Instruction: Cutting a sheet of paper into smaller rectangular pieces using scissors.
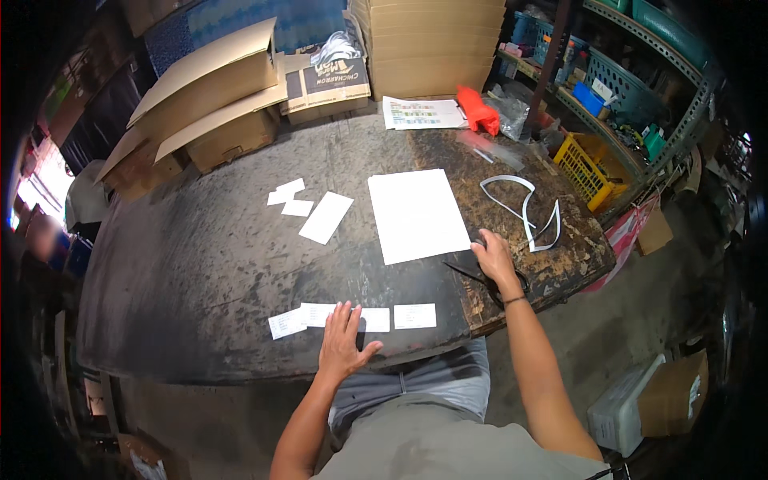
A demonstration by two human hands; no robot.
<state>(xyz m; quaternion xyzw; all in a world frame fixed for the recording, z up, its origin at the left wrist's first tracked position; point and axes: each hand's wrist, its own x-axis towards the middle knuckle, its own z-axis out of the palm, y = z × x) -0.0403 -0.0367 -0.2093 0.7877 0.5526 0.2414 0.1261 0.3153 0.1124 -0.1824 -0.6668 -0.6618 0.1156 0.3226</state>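
My left hand [342, 344] lies flat with fingers apart on a row of small white paper slips near the table's front edge. Beneath its fingers, parts of the slips are hidden. One printed slip [288, 323] sits at the row's left end, another slip [415, 316] at its right. My right hand [496, 260] is at the lower right corner of a large white sheet of paper [418, 214], its thumb and fingers closed at that corner. Dark scissors [464, 270] rest on the table under and beside this hand, partly covered by it.
Blank paper pieces [326, 218] lie left of the sheet; curled white strips [524, 200] lie right. Behind are printed sheets [420, 114], a red plastic bag [478, 110] and cardboard boxes [212, 88]. A yellow crate [588, 172] and loaded shelves stand beyond the table's right edge.
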